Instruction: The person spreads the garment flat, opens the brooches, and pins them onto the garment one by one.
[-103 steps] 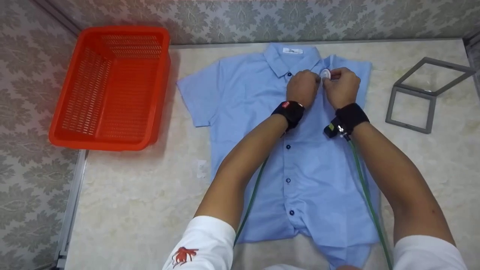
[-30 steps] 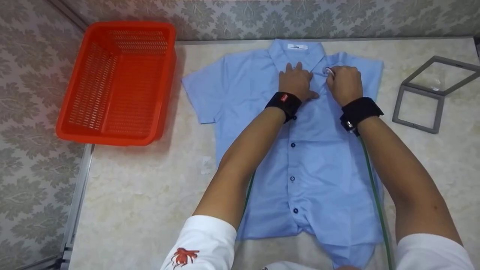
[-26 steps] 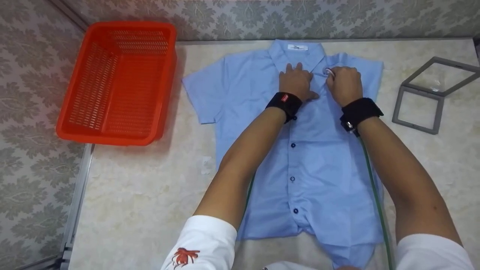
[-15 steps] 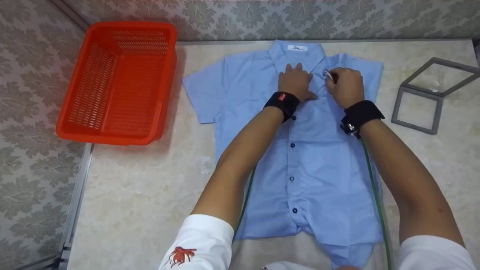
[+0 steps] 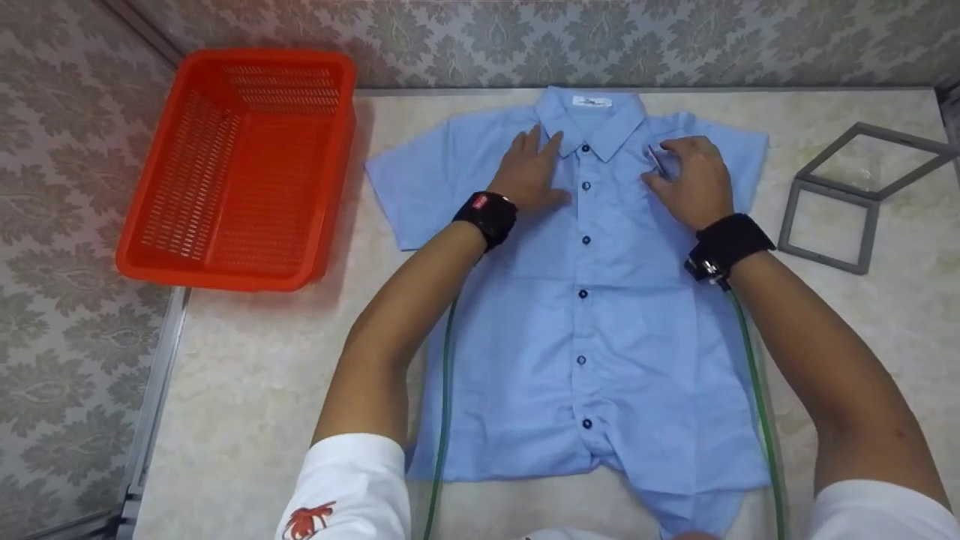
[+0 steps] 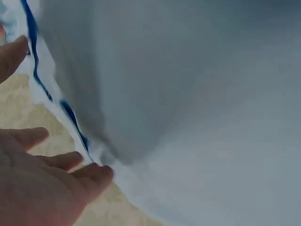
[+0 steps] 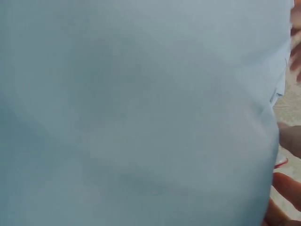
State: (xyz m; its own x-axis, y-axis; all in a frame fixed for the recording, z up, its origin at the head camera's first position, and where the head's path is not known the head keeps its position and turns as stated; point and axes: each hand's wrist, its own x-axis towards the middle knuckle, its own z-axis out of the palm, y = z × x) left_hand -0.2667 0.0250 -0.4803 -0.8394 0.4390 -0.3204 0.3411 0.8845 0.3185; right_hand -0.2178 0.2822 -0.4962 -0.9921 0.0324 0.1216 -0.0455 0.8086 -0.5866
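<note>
A light blue short-sleeved shirt (image 5: pixel 517 337) lies front up on the table, its dark buttons down the middle. Over the chest at image left, beside the collar, is my left hand (image 5: pixel 525 172), fingers spread and holding nothing; the left wrist view also shows this hand (image 6: pixel 47 183) with fingers extended beside the cloth. A small round badge (image 5: pixel 655 158), seen nearly edge-on, stands tilted at the other chest side. My right hand (image 5: pixel 694 180) is around it, thumb and fingers apart. In the right wrist view the badge's red-and-white edge (image 7: pixel 281 163) shows between finger and thumb.
A red plastic basket (image 5: pixel 270 195) stands at the back left. At the right lies a grey hinged frame (image 5: pixel 830 187) with clear panes, opened out. Green cables (image 5: pixel 759 397) trail from both wristbands across the shirt. A patterned wall (image 5: pixel 450 45) borders the table's back.
My left hand has shifted left, off the button line, uncovering the collar buttons. The right hand's thumb and fingers have parted from the badge they pinched; the badge stays on the shirt.
</note>
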